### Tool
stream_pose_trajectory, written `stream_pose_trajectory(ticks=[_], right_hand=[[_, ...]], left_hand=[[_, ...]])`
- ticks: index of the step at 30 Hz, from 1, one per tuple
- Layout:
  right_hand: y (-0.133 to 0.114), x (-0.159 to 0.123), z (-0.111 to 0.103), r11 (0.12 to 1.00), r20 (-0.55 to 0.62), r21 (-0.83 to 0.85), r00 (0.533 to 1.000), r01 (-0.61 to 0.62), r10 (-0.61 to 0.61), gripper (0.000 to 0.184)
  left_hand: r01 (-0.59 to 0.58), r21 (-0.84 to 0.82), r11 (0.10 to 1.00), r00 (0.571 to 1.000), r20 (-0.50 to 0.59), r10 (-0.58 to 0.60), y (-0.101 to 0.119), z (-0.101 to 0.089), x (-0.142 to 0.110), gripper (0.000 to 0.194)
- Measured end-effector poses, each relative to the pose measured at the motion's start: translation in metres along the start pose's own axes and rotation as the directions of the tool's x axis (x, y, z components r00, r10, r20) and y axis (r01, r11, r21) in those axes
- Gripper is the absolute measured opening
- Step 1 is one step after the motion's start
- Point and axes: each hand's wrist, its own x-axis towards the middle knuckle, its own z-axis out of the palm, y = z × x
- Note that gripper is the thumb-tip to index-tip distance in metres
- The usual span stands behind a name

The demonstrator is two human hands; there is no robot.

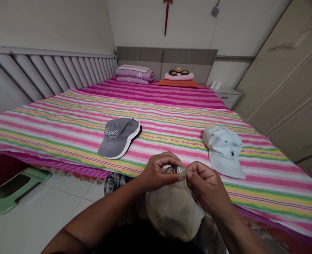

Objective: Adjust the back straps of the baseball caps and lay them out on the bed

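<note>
A cream baseball cap (171, 208) hangs in front of me, with its strap end and metal buckle (181, 171) at the top. My left hand (162, 171) pinches the strap beside the buckle between thumb and fingers. From the other side, my right hand (205, 181) has thumb and finger closed at the buckle's right end. Beyond my hands, a grey cap (117, 135) with white lettering lies on the striped bed, to the left. A white cap (224, 148) with a small dark logo lies to the right.
The bed's striped sheet (166, 130) spreads ahead of me. Folded purple bedding (134, 74) and a pink and orange pile (178, 79) rest by the headboard (145, 58). A green stool (15, 187) stands on the floor at left; a wardrobe (285, 77) is at right.
</note>
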Motion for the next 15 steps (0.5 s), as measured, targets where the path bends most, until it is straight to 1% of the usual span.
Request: stream_pose_trajectory(ticks=[2,4,6,8,12,15], right_hand=[[-0.0014,-0.0006,-0.0014,1.0,0.012,0.0,1.0,0.021,-0.021,0.023],[-0.0018,-0.0003,-0.004,0.999,0.053,0.026,0.998,0.022,-0.023,0.023],[-0.0011,0.0003,-0.0068,1.0,0.096,0.018,0.995,0.002,-0.004,0.023],[0.0001,0.0006,-0.0085,1.0,0.108,-0.013,0.994,-0.027,0.028,0.024],[0.0002,-0.0001,-0.0068,0.998,0.092,-0.015,0.993,-0.067,0.068,0.024],[-0.0024,0.0001,-0.0066,0.997,0.12,-0.021,0.99,-0.076,0.078,0.023]], left_hand=[[0.004,-0.003,1.0,1.0,-0.007,-0.004,-0.0007,-0.0002,-0.0007,0.025],[0.028,-0.07,0.997,0.999,-0.016,-0.029,-0.0031,-0.0003,-0.0014,0.024],[0.051,-0.152,0.987,0.998,-0.019,-0.054,-0.0058,-0.0003,-0.002,0.022],[0.06,-0.198,0.978,0.998,-0.012,-0.064,-0.0077,-0.0002,-0.0023,0.022],[0.08,-0.183,0.98,0.997,0.036,-0.075,-0.0081,0.0008,-0.0022,0.023],[0.08,-0.142,0.987,0.996,0.05,-0.073,-0.0085,0.0005,-0.0024,0.024]])
